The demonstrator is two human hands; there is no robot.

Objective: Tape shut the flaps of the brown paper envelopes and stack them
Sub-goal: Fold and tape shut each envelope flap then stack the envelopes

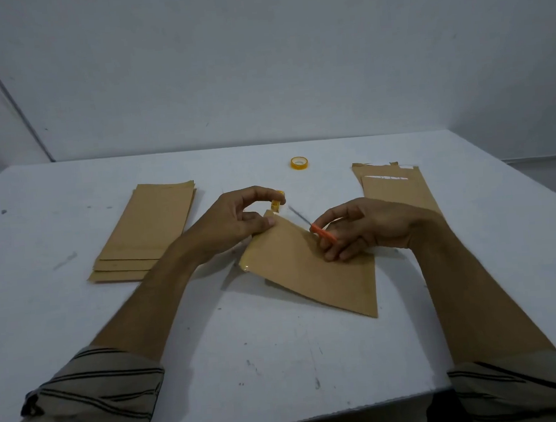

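A brown paper envelope [311, 274] lies slanted on the white table [281, 360] in front of me. My left hand [234, 224] holds a small yellow tape roll [277, 203] at the envelope's far corner, with the thumb pressing that corner. My right hand [367, 227] grips orange-handled scissors [321, 232], their blades pointing toward the tape roll. A stack of brown envelopes [148, 231] lies to the left. Another pile of envelopes [397, 184], with tape on their flaps, lies at the right.
A second yellow tape roll [300, 162] stands near the table's far edge, in front of a plain grey wall. The table's near edge runs below my forearms, and its right edge slants close to the right pile.
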